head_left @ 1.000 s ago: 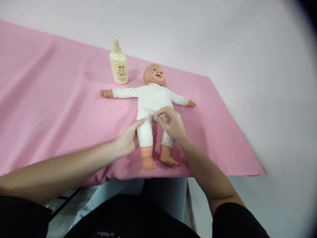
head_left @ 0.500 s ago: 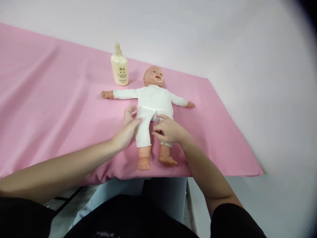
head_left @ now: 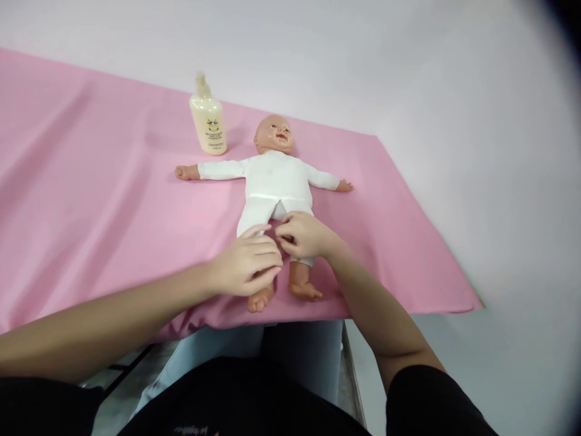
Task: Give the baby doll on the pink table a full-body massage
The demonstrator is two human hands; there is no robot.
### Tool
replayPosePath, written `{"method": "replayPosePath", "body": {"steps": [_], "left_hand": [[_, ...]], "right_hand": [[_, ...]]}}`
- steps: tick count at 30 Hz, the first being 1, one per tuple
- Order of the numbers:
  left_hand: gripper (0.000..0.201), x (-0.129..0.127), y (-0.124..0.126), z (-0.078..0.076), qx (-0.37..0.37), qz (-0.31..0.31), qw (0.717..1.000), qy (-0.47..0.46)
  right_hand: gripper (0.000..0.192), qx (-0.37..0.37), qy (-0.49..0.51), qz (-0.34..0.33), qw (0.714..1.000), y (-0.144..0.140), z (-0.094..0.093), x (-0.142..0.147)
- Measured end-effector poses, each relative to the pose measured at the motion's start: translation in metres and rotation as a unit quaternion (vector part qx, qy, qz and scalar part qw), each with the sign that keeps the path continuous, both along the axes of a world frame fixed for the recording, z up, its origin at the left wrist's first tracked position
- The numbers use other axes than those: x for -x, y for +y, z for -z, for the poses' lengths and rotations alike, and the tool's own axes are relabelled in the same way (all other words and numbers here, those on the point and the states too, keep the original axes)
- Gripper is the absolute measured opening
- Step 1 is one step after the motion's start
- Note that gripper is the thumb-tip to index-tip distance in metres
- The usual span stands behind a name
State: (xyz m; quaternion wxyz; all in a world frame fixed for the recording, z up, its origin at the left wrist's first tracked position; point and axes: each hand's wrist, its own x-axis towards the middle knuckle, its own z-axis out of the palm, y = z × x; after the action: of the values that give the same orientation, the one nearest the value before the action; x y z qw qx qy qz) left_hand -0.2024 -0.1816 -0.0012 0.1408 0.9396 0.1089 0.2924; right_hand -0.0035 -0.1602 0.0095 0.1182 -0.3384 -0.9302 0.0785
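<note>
I count one baby doll [head_left: 276, 181] in a white suit, one cream lotion bottle [head_left: 207, 121], and one pink cloth [head_left: 91, 200] beneath them. My two hands, left hand [head_left: 247, 264] and right hand [head_left: 305, 235], are on the doll.

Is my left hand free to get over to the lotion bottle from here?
Probably yes: the left hand rests on the doll's leg, and only bare pink cloth and the doll's outstretched arm lie before the lotion bottle.
</note>
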Motion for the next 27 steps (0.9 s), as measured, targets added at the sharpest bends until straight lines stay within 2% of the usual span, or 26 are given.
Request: {"method": "replayPosePath", "body": {"steps": [3,6,11,16,22,27], "left_hand": [[0.025,-0.002,0.000,-0.001,-0.039,0.094,0.993,0.066],[0.027,-0.004,-0.001,0.000,-0.057,0.139,0.982,0.113],[0.030,-0.003,-0.002,0.001,-0.026,0.152,0.979,0.131],[0.033,-0.002,-0.002,0.000,-0.026,0.165,0.979,0.119],[0.036,-0.002,-0.004,0.001,-0.035,0.165,0.983,0.077],[0.037,-0.001,-0.003,0.006,-0.035,0.142,0.987,0.071]], "right_hand": [[0.024,0.005,0.024,-0.002,1.000,-0.001,-0.002,-0.001],[0.022,0.021,0.046,-0.005,0.999,-0.002,-0.004,-0.002],[0.020,0.049,0.092,-0.016,0.994,-0.001,-0.007,-0.002],[0.022,0.063,0.186,-0.020,0.980,-0.001,-0.008,-0.002],[0.026,0.057,0.317,0.044,0.946,-0.006,-0.010,-0.001],[0.043,-0.022,0.388,0.120,0.914,-0.013,-0.011,-0.001]]}}
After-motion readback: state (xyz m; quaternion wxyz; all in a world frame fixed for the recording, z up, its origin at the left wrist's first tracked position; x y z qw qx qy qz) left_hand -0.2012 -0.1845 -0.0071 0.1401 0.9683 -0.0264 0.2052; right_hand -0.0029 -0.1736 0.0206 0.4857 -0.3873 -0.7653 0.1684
